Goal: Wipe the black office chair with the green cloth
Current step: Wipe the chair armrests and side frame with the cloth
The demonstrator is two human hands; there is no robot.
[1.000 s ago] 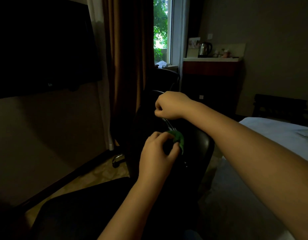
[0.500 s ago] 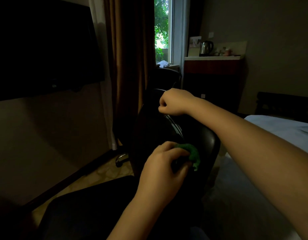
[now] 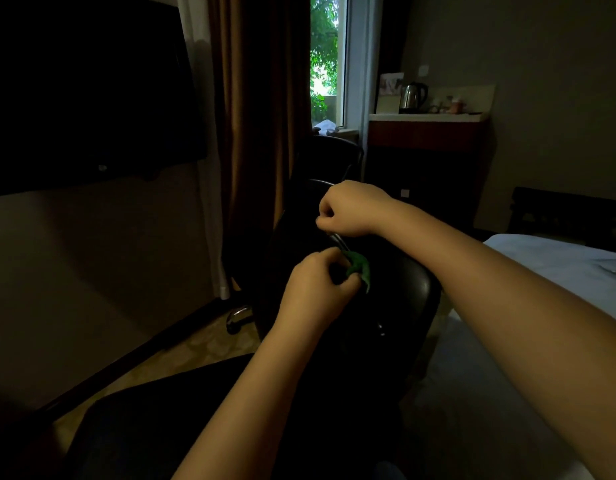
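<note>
Chair: the black chair (image 3: 403,299) stands between the curtain and the bed (image 3: 559,271), its back turned toward the person.
Cloth: the green cloth (image 3: 359,268) is bunched small and pressed against the chair back, just below a shiny metal strip.
Left hand: the left hand (image 3: 317,292) has its grip closed around the cloth, fingers curled tight over it.
Right hand: the right hand (image 3: 351,209) is fisted on the chair's top edge; it seems to steady the chair, though what it clasps is too dark to tell.
Progress: wiping looks under way on the upper back. The room is too dim to judge which parts are clean; the lower back, seat and base likely remain.
</note>
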